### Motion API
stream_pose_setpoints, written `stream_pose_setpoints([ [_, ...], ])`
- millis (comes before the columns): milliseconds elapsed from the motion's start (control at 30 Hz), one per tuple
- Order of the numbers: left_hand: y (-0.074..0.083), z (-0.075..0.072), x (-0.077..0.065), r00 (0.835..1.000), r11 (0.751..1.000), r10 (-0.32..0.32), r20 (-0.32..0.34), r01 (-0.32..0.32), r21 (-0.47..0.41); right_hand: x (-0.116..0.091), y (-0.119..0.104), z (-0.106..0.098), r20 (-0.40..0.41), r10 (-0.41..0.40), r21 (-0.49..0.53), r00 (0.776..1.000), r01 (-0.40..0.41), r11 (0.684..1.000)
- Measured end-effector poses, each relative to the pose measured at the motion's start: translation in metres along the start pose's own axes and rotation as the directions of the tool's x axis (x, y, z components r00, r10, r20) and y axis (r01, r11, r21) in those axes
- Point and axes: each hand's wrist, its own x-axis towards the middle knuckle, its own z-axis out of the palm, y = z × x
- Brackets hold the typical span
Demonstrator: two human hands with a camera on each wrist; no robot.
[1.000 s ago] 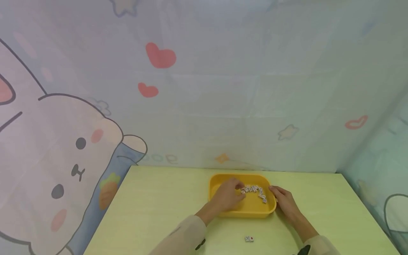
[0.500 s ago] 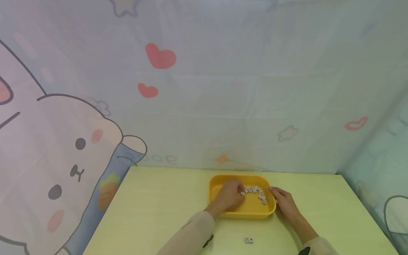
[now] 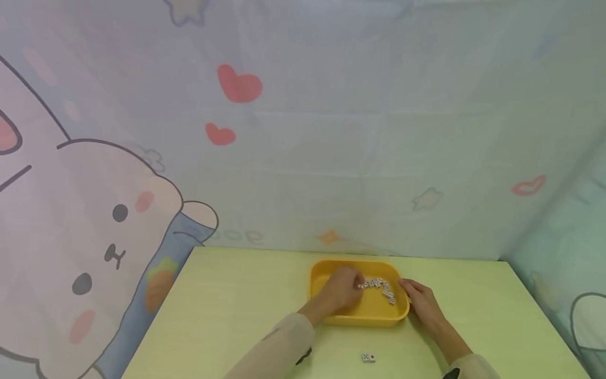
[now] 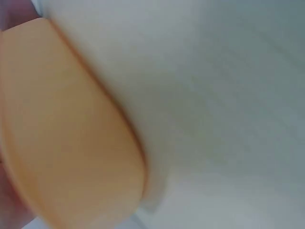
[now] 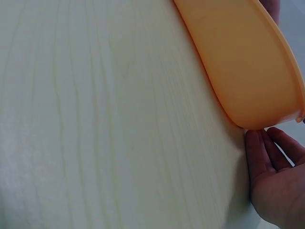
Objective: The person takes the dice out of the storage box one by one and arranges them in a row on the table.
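left hand [image 3: 342,290] has tightened at dice [image 3: 377,282], grasp unclear; right hand [image 3: 423,302] grips tray [image 3: 364,321]; backdrop lettering [image 3: 234,235] unreadable.

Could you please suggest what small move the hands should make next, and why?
Perhaps the left hand should lift one of the dice: its fingers reach the row's left end, though their grip is hidden, while the right hand holds the rim of the yellow tray.

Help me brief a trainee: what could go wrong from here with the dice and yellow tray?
The left hand is at the clustered dice and might scatter them. The right hand touches the yellow tray; a nudge could slide it. The two dice on the table lie between the sleeves and might get brushed.
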Motion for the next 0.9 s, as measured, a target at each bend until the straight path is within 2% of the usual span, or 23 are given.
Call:
stream_pose_setpoints([
  [100, 0.006, -0.012, -0.01, 0.997, 0.996, 0.077, 0.023, -0.076, -0.051, -0.003, 0.001, -0.001, -0.001, -0.004, -0.005, 1.0, 0.004, 1.0],
  [167, 0.009, -0.02, -0.019, 0.992, 0.992, 0.121, 0.036, -0.119, -0.051, -0.004, 0.001, -0.001, -0.004, -0.003, -0.005, 1.0, 0.003, 1.0],
  [333, 0.017, -0.035, -0.04, 0.98, 0.981, 0.19, 0.053, -0.192, 0.032, -0.007, 0.001, 0.001, -0.009, -0.004, 0.001, 1.0, 0.004, 1.0],
  [433, 0.02, -0.04, -0.049, 0.97, 0.971, 0.231, 0.075, -0.235, 0.042, -0.007, 0.001, 0.0, -0.008, 0.002, -0.001, 1.0, -0.002, 1.0],
  [667, 0.031, -0.042, -0.073, 0.924, 0.925, 0.356, 0.139, -0.369, 0.086, -0.008, 0.0, -0.001, -0.011, 0.017, -0.009, 1.0, -0.017, 1.0],
  [733, 0.034, -0.041, -0.08, 0.919, 0.919, 0.366, 0.148, -0.382, 0.097, -0.008, 0.0, -0.001, -0.009, 0.02, -0.006, 1.0, -0.02, 1.0],
  [900, 0.035, -0.039, -0.094, 0.928, 0.938, 0.319, 0.194, -0.339, 0.076, -0.007, -0.002, 0.001, -0.003, 0.018, -0.005, 1.0, -0.018, 1.0],
])
